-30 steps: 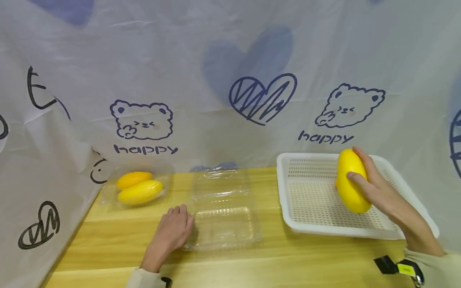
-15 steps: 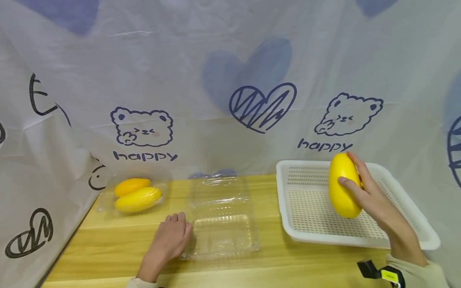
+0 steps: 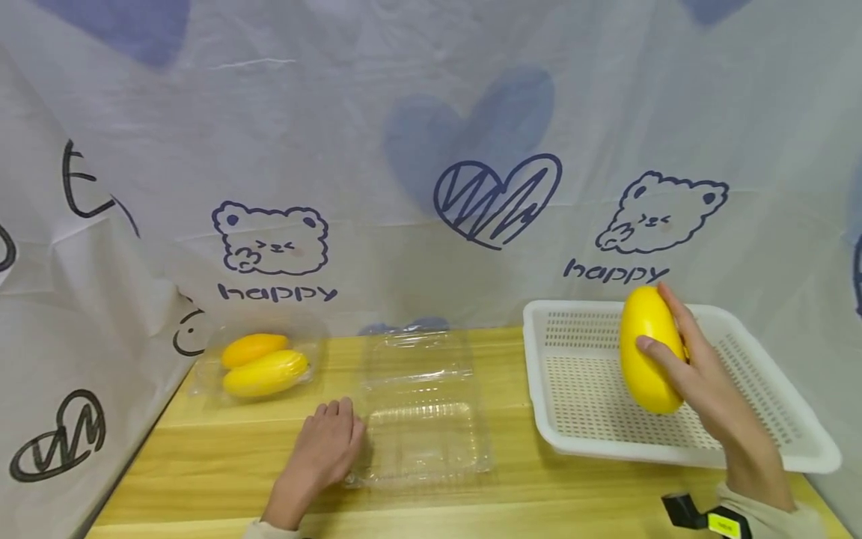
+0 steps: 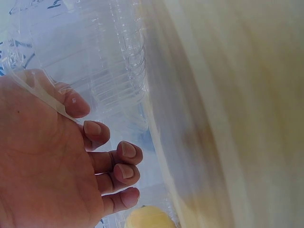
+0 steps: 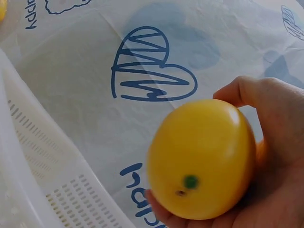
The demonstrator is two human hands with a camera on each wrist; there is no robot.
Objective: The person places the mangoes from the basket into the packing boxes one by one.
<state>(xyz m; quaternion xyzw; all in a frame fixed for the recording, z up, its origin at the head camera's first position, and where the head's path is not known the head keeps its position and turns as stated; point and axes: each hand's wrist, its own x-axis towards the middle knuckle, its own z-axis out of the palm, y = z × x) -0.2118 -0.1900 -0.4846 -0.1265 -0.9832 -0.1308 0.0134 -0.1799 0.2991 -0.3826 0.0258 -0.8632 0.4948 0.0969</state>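
My right hand (image 3: 700, 374) grips a large smooth yellow oval fruit (image 3: 648, 350) above the white basket, thumb across its near side. The right wrist view shows that fruit's rounded end (image 5: 199, 156) with a green dot; a small orange patch behind it is mostly hidden. My left hand (image 3: 325, 443) rests on the table at the left edge of a clear plastic clamshell box (image 3: 424, 438). In the left wrist view its fingers (image 4: 126, 171) are loosely curled and hold nothing, while the box's clear rim (image 4: 47, 97) crosses the thumb.
The white perforated basket (image 3: 572, 442) stands at the right of the wooden table (image 3: 215, 457). At the back left, another clear box (image 3: 311, 329) holds an orange fruit (image 3: 254, 349) and a longer yellow fruit (image 3: 266, 374). A printed cloth (image 3: 377, 254) hangs behind.
My right hand has shifted slightly left and lower with the yellow fruit, still above the basket. The head view has tilted a little. My left hand stays beside the clear box.
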